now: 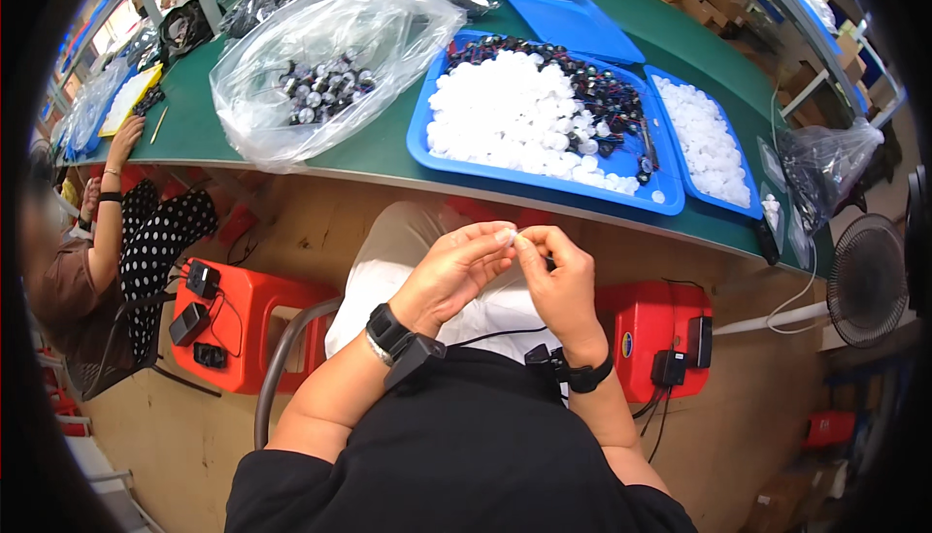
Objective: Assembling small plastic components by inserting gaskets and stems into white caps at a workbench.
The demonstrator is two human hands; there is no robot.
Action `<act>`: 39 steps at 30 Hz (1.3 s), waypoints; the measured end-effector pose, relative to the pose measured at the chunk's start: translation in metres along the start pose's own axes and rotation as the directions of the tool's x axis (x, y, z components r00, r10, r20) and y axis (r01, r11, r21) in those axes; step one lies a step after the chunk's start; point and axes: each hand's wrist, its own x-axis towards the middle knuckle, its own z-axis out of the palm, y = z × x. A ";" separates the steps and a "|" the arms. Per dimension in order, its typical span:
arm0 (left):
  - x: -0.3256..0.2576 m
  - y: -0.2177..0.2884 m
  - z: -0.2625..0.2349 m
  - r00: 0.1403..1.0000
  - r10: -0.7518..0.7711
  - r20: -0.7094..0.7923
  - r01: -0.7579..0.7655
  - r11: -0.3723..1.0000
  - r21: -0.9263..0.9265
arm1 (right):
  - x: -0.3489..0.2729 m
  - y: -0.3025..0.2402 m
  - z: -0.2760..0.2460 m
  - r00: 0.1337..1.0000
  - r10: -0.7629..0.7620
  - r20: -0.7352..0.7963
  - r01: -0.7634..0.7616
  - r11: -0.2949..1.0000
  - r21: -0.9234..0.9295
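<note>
Above my lap, just short of the table edge, my left hand (pixel 451 276) and my right hand (pixel 563 285) meet at the fingertips. Both pinch a small white piece (pixel 512 237), mostly covered by the fingers, so its exact kind does not show. Something dark peeks out between the curled fingers of my right hand; I cannot make it out. Beyond my hands, a large blue tray (pixel 544 186) lies on the table. It bears a heap of white round plastic caps (pixel 505 111) and a pile of small dark parts with wires (pixel 616 106).
A second blue tray (pixel 750 205) of white pieces stands at the right. To the left, a clear plastic bag (pixel 252 86) holds dark and clear round parts. Red stools (pixel 257 295) flank me, with small black devices on them. A fan (pixel 867 266) stands right; a person (pixel 83 251) sits far left.
</note>
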 end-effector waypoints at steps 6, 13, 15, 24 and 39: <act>-0.006 0.001 -0.001 0.997 0.031 -0.073 -0.031 1.000 0.004 | -0.003 0.003 -0.003 0.996 -0.061 0.064 0.064 0.997 -0.049; -0.003 -0.001 -0.003 0.997 0.053 -0.058 -0.047 0.994 0.097 | -0.001 0.000 -0.003 0.994 -0.076 0.075 0.080 0.995 -0.051; -0.004 0.002 -0.005 0.996 0.078 -0.051 -0.075 0.995 0.068 | 0.003 -0.003 -0.005 0.991 -0.046 0.127 0.046 0.999 0.007; -0.001 0.000 0.002 0.997 0.050 -0.052 -0.048 0.998 0.039 | 0.002 0.003 -0.008 0.991 0.029 0.131 -0.032 0.999 0.027; -0.002 -0.004 -0.005 0.998 -0.024 -0.054 0.019 0.996 -0.086 | 0.000 -0.005 -0.004 0.999 -0.043 0.028 0.045 0.997 -0.058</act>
